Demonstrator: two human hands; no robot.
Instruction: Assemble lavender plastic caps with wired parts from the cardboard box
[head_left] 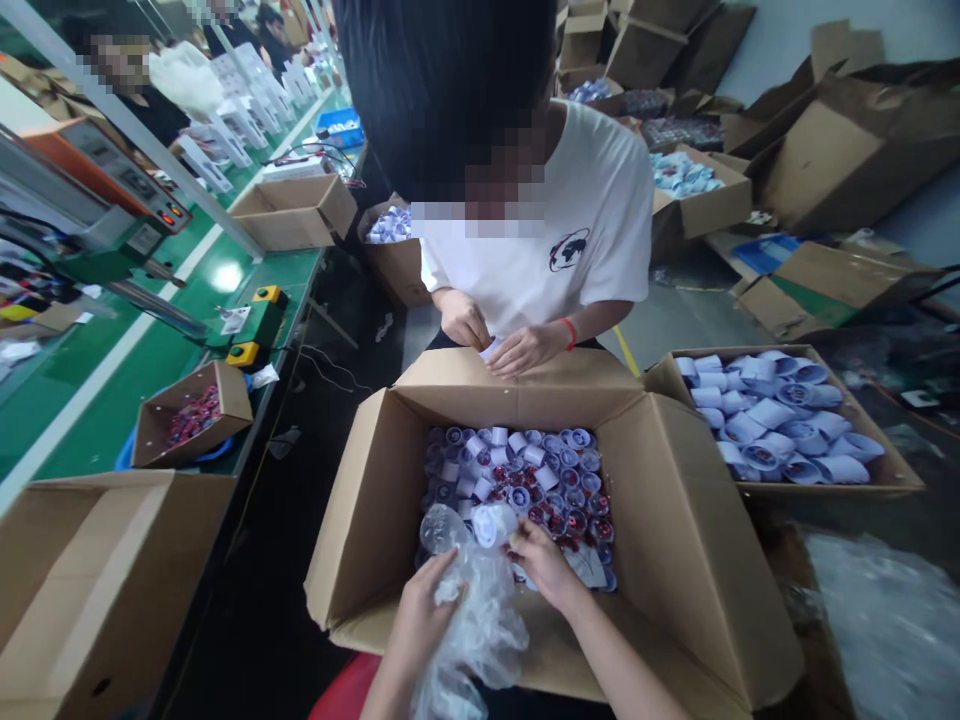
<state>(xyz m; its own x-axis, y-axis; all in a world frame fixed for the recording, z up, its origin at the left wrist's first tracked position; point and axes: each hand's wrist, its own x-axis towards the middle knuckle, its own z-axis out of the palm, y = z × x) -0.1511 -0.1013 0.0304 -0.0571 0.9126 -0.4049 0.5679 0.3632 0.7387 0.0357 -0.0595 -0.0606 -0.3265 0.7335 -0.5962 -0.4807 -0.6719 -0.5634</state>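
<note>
My left hand (pixel 435 600) is wrapped round a crumpled clear plastic bag (pixel 480 620), with a clear round cup (pixel 442 530) just beyond its fingers. In my right hand (pixel 540 560) is a white cylindrical part (pixel 494 524), gripped at its right side and tilted so its end faces me. Both hands are over the near part of a large open cardboard box (pixel 697 530). Many white and clear round parts (pixel 519 497) fill the bottom of that box, some with small red pieces inside.
Across the box a person (pixel 540 250) holds a small white part. On the right stands a carton (pixel 885 487) of white cylinders. At the left, a green workbench (pixel 97 370) bears a press and a small box (pixel 161 440) of red pieces.
</note>
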